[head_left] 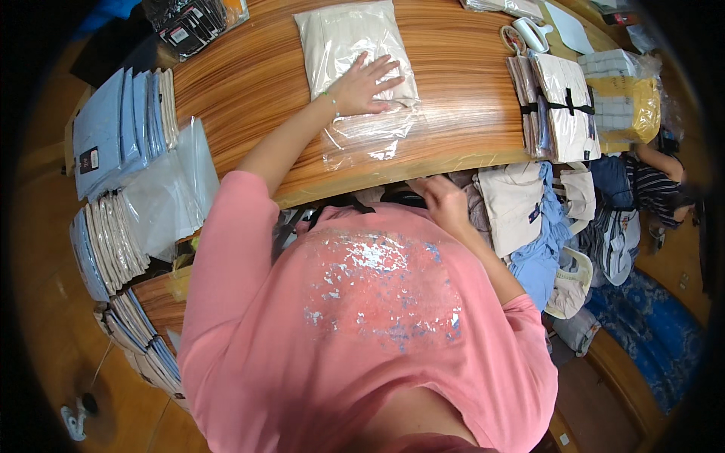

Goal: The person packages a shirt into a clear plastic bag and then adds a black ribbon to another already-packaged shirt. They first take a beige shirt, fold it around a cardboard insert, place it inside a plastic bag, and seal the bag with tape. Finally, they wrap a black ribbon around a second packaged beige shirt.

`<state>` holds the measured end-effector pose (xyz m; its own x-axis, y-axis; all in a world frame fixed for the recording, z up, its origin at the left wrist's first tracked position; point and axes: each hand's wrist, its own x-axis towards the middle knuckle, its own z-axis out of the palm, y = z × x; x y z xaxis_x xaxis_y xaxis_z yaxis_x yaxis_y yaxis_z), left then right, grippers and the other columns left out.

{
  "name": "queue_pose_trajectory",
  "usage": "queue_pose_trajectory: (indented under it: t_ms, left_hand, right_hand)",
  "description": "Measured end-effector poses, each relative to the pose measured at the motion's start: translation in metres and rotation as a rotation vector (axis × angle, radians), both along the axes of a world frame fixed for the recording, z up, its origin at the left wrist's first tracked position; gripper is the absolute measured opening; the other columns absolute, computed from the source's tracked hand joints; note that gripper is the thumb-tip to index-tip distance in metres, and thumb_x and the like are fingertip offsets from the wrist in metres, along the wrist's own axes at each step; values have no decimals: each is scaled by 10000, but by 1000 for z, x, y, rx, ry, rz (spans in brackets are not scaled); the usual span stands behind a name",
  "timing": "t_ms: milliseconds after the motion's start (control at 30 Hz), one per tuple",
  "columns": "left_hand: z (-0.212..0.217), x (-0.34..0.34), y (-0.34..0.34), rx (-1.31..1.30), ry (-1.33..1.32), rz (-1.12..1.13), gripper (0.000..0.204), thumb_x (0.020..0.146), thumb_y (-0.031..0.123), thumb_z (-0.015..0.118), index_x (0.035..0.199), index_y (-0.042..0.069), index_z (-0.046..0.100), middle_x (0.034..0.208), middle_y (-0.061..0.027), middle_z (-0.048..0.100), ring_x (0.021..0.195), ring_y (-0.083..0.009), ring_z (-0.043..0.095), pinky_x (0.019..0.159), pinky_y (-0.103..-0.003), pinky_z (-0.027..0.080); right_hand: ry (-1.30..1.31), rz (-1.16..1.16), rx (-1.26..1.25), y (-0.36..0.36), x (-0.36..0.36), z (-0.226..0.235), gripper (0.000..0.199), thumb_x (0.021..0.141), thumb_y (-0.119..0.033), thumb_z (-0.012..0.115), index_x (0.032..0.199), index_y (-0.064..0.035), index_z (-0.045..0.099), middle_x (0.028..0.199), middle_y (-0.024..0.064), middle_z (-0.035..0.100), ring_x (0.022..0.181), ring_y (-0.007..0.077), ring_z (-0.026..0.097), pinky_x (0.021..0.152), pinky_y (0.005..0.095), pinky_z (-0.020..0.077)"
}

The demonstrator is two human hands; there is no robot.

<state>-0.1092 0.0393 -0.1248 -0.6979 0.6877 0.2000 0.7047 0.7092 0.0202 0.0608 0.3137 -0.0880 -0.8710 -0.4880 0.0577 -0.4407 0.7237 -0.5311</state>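
Observation:
A cream folded garment [343, 38] lies in a clear plastic bag on the wood-grain table, the bag's loose flap [362, 143] reaching toward the near edge. My left hand [368, 84] rests flat on its lower part, fingers spread. Just below the table's front edge, in front of my body, is my right hand [445, 202]. Its fingers are bent together, and what they hold, if anything, cannot be made out. To the right of that hand hang or lie a cream garment [510, 208] with a dark tag and a crumpled light blue garment [545, 249].
Bagged blue garments [106, 140] stand in stacks at the left, beside empty-looking clear bags [170, 189]. On the table's right are a strapped garment bundle [566, 106], a white handled tool [533, 34] and a tape-wrapped package [623, 94]. Another person [657, 181] is at far right.

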Motion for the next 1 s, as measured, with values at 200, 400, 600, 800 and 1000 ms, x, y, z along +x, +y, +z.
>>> queue_pose_trajectory:
  t_ms: [200,400,600,800,1000]
  left_hand:
    - [53,46,-8,139,-522,38,453,869,398,521,1226,120,517,1129,-57,540,1028,-254,492,885,-418,378]
    - [30,109,-66,333,-349,285,414,823,357,593,1118,68,571,1047,-86,558,1010,-268,484,881,-387,370]
    - [28,131,-23,401,-559,589,355,770,312,659,1044,100,580,991,-92,550,991,-271,477,881,-391,365]
    - [20,129,-28,489,-587,527,216,756,191,693,883,75,564,803,-77,547,886,-241,516,807,-357,406]
    - [32,122,-31,713,-951,605,172,767,119,691,872,61,568,775,-46,557,782,-162,526,722,-282,437]
  right_hand:
    - [356,93,-80,13,-128,-12,325,716,49,536,1022,-50,585,1087,156,554,1030,343,520,875,403,434]
    - [231,358,-80,-2,-170,-11,256,723,-2,569,976,-38,589,1029,122,583,977,311,535,868,406,421]
    - [-139,184,-61,-22,-142,-5,203,735,-46,621,934,-14,606,870,134,608,833,313,561,756,390,449]
    - [-301,123,-146,-13,-143,-14,98,721,15,612,814,-7,588,839,143,595,767,302,558,682,371,445]
    - [-287,99,-374,-8,-130,-2,49,800,12,582,837,-1,553,881,122,595,792,236,585,706,315,474]
